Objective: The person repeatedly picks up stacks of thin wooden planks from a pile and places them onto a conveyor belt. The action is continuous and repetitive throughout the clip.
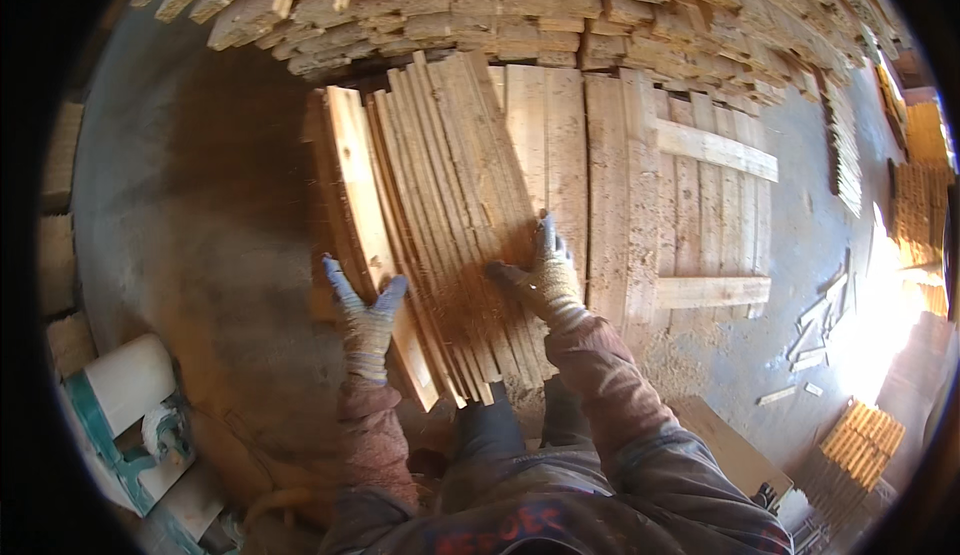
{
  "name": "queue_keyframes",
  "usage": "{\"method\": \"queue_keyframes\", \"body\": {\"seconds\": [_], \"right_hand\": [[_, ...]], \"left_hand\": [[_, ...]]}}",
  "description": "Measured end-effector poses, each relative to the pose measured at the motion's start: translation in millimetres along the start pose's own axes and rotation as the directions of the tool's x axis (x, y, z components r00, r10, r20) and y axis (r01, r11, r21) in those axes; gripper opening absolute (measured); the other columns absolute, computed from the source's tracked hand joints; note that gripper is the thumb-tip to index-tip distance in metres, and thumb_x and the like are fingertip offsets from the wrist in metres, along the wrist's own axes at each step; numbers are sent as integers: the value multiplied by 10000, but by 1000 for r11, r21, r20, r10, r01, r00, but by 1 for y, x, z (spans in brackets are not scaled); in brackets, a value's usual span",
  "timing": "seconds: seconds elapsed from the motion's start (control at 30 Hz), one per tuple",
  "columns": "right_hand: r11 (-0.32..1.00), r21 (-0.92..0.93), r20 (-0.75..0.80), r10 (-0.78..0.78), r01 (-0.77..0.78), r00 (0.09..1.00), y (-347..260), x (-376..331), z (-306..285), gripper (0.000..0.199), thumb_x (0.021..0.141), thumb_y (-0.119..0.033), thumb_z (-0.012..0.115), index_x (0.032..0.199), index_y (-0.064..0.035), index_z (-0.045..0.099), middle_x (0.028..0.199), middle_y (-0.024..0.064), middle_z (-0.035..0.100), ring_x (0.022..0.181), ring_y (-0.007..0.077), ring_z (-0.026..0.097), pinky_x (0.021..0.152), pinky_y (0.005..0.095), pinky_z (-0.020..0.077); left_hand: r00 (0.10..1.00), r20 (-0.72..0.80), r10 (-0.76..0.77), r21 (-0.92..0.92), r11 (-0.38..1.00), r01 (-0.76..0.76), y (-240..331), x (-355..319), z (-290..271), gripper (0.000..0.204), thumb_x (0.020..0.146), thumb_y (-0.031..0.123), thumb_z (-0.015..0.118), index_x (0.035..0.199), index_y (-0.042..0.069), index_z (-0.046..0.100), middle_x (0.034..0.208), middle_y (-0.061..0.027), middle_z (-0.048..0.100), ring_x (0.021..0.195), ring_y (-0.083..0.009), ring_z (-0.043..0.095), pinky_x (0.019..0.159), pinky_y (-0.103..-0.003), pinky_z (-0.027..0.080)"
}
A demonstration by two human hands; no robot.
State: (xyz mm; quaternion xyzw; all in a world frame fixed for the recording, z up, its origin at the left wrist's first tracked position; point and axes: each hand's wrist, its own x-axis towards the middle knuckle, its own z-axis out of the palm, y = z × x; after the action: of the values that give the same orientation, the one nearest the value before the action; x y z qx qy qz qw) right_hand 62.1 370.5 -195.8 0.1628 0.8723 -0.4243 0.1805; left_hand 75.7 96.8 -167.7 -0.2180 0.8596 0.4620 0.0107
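A row of long wooden boards (pixel 455 185) lies tilted in front of me, packed side by side. A paler board (pixel 362 190) leans apart at its left side. My left hand (pixel 367 320), in a glove with bluish fingertips, is spread beside that pale board, its thumb at the board's edge. My right hand (pixel 548 273), gloved the same way, rests at the right side of the row. Its thumb lies over the boards, and its fingers point away from me. I cannot tell how firmly either hand touches the wood.
Stacked rough planks (pixel 500 5) form a wall at the far side. A slatted wooden panel (pixel 710 205) with two crosspieces lies to the right, on sawdust-strewn floor. A green and white machine (pixel 130 415) stands at lower left. Wood scraps (pixel 822 320) lie at the right.
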Motion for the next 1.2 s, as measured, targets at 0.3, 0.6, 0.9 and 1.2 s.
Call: {"method": "queue_keyframes", "body": {"seconds": [0.3, 0.6, 0.9, 1.2], "right_hand": [[903, -271, -780, -2, -334, 626, 154, 59, -111, 729, 882, -382, 822, 1411, 11, 511, 1329, 215, 635, 1207, 318, 613, 1031, 423, 489], [599, 782, 60, 201, -171, 978, 158, 15, -118, 393, 963, -200, 750, 1280, 2, 636, 1146, 70, 720, 1003, 135, 673, 870, 264, 558], [639, 768, -39, -23, 45, 999, 94, 8, -99, 565, 859, -219, 819, 1260, 11, 494, 1108, 194, 639, 1023, 257, 643, 849, 396, 570], [998, -52, -76, 24, -28, 997, 26, 24, -61, 1135, 804, -602, 779, 1591, -16, 209, 1437, 270, 468, 1307, 466, 477, 1071, 547, 442]], "left_hand": [[975, 199, -95, -260, 955, 146, -26, 18, -4, 559, 781, 52, 869, 1268, -24, 605, 1101, -82, 671, 932, -167, 656, 812, -284, 582], [969, 170, -177, -87, 977, 194, -92, 22, -36, 935, 820, 118, 838, 1573, 43, 288, 1280, -110, 602, 1052, -178, 618, 850, -301, 576], [993, -111, -30, -4, 1000, 29, -74, 6, -14, 1030, 748, 97, 862, 1577, -22, 263, 1352, -180, 575, 1138, -270, 605, 999, -379, 507], [953, -256, -162, 530, 801, 279, 18, -17, 23, 1203, 742, 482, 878, 1597, 19, 169, 1474, -309, 484, 1310, -462, 539, 1079, -503, 459]]}}
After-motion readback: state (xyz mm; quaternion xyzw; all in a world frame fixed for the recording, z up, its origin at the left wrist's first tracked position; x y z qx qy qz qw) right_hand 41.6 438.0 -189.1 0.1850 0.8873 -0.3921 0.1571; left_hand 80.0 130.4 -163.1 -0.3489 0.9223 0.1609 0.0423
